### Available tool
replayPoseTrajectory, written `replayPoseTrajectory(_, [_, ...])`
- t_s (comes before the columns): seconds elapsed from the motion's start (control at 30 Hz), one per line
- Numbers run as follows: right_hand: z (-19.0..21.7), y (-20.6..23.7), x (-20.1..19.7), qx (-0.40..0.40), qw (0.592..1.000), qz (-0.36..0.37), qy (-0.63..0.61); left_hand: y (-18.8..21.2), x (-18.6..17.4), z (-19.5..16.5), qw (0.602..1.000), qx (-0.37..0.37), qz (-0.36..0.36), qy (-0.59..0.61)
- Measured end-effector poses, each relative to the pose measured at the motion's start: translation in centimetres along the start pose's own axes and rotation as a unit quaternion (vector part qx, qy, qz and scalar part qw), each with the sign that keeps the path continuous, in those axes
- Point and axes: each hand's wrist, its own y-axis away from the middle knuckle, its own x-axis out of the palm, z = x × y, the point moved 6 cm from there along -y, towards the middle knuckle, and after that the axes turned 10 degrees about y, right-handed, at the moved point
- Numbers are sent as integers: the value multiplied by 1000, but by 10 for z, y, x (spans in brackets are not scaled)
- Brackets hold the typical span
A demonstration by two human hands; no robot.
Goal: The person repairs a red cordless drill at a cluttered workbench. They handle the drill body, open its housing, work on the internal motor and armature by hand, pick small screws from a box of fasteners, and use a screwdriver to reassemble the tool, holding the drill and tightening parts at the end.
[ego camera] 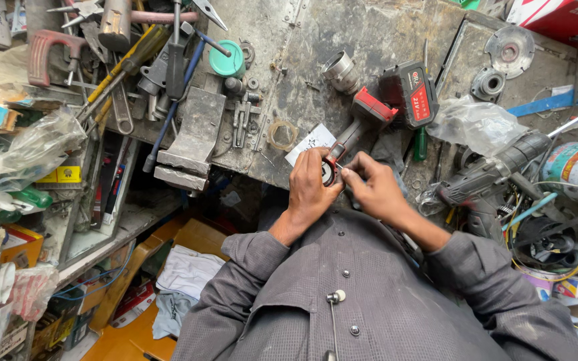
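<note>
Hands together at workbench point(342, 40) edge, above lap. Left hand point(310, 190) wrapped round small round black part w/ red rim point(329, 172); right hand point(372, 190) pinched narrow on its edge. Plastic bag point(473, 124) nearby, contents unclear.

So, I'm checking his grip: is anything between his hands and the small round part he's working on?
Nothing visible. The left hand already holds the small round part, and the right hand touches its edge with its fingertips.
</note>
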Motion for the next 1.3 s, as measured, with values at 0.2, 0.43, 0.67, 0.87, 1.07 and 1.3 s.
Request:
replayPoseTrajectory(0.2, [-38, 8, 30, 368, 725, 243, -530, 0, -4, 0, 1000, 6, 11, 5])
replayPoseTrajectory(0.43, [-7, -1, 13, 170, 966, 63, -187, 4, -15, 2, 1000, -22, 2, 21])
replayPoseTrajectory(0.67, [75, 14, 13, -170, 913, -128, 349, 11, -30, 3, 998, -2, -70, 7])
replayPoseTrajectory(0.87, [59, 0, 31, -139, 926, -83, 341, 12, -32, 28, 997, -22, -51, 53])
replayPoseTrajectory(1.07, [21, -11, 35, -48, 987, -11, 155, 11, -39, 36, 997, -22, -44, 56])
replayPoseTrajectory(1.3, [-39, -9, 57, 424, 746, 227, -460, 7, -39, 37, 999, -12, -26, 37])
